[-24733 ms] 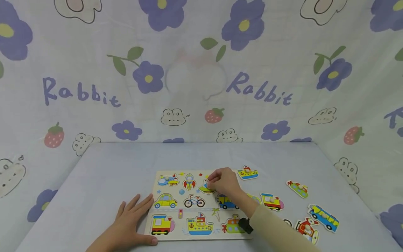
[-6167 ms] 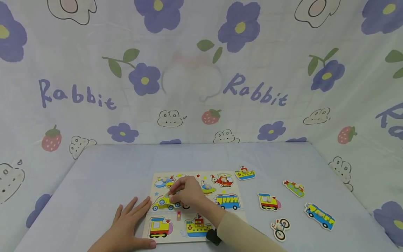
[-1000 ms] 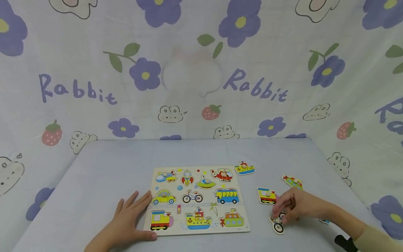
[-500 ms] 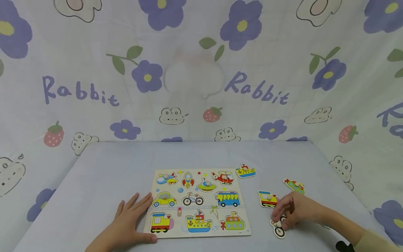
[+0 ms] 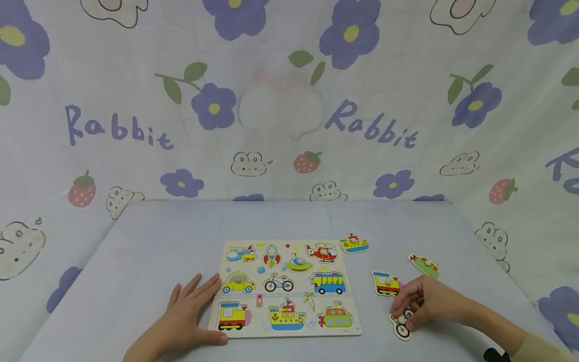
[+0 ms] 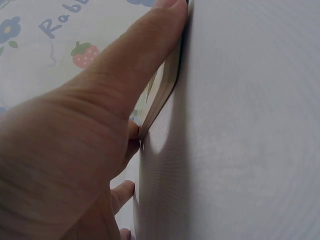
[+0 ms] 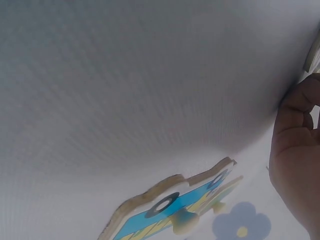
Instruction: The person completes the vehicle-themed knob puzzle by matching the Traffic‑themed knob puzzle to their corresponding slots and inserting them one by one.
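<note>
My right hand (image 5: 434,300) is at the right of the board, its thumb and fingers pinching the bicycle puzzle piece (image 5: 401,330) low over the table; the hand covers part of the piece. My left hand (image 5: 181,317) rests at the left edge of the wooden peg puzzle board (image 5: 259,322), fingers spread and thumb along its near corner. In the left wrist view the thumb (image 6: 145,45) lies against the board's edge. Knobbed plane, rocket, flying saucer, helicopter and car (image 5: 237,283) pieces sit in the board. A printed bicycle (image 5: 279,284) marks the middle row.
Loose train (image 5: 384,284), ship (image 5: 355,245) and submarine (image 5: 424,266) pieces lie right of the board. The bus piece (image 7: 145,215) shows in the right wrist view; my right arm hides it from the head view. A patterned cloth (image 5: 280,115) hangs behind the table.
Since the oldest frame, the helicopter and car pieces have come to sit in the board. My right hand has gone from the board to the bicycle piece. My left hand has stayed put.
</note>
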{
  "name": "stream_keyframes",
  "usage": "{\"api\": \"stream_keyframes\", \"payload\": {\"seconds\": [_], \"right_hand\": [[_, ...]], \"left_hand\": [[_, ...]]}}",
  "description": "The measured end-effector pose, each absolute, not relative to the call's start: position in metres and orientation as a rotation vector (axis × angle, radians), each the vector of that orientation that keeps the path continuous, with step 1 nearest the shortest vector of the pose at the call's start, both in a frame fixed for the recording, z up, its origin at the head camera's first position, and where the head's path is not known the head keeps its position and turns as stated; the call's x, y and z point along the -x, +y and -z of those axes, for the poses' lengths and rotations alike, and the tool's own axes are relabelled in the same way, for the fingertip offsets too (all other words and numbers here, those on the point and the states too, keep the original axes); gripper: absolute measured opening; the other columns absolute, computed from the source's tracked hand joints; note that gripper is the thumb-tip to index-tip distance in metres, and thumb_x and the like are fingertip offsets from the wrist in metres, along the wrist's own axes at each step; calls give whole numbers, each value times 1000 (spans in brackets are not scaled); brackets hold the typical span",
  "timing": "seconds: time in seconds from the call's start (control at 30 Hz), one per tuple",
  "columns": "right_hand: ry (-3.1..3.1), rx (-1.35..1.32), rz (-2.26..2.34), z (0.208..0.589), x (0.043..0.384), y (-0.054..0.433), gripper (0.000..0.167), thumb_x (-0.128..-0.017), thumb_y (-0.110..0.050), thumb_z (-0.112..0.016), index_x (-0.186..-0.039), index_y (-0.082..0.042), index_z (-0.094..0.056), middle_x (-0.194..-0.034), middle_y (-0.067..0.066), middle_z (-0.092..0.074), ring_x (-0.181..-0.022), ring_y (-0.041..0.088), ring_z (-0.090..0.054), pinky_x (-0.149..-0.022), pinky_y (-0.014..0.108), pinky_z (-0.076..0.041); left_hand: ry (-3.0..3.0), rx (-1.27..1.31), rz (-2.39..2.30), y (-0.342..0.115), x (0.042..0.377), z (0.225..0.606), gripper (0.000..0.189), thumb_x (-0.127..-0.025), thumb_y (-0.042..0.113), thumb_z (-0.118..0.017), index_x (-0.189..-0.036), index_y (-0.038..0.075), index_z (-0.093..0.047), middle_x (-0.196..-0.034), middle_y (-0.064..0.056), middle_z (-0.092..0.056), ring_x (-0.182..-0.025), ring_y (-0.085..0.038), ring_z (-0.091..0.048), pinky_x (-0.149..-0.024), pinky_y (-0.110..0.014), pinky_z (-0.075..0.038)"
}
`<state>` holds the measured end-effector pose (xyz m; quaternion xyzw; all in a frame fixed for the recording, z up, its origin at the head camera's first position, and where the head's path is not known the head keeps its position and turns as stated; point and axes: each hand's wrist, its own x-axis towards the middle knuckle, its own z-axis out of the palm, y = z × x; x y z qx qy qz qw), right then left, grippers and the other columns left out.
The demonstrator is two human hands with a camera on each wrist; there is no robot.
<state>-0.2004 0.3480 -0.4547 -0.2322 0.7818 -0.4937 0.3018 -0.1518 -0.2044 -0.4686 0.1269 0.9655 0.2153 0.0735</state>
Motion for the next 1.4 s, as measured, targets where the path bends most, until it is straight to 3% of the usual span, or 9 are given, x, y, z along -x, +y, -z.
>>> {"api": "stream_keyframes", "payload": {"seconds": [0.67,1.4], "right_hand": [[2041,711,1318,454,203,344,29,-73,-4,-84,-100,-1,-73,-92,16,-73,-62,5,-51,-52,16,-42],[2089,615,1393,451,204,329,32,-74,-5,-85,-103,-2,-73,-98,19,-72,-62,8,-50,-53,17,-43]], "left_hand": [[2915,-373,-653,-204,150,468,123,-51,78,-78,-152,18,-41,-157,4,-32,-146,-37,-9,-107,-71,4],[2910,-376,-647,-204,152,469,123,-51,80,-76,-152,19,-41,-158,5,-31,-146,-37,-9,-107,-71,5]]}}
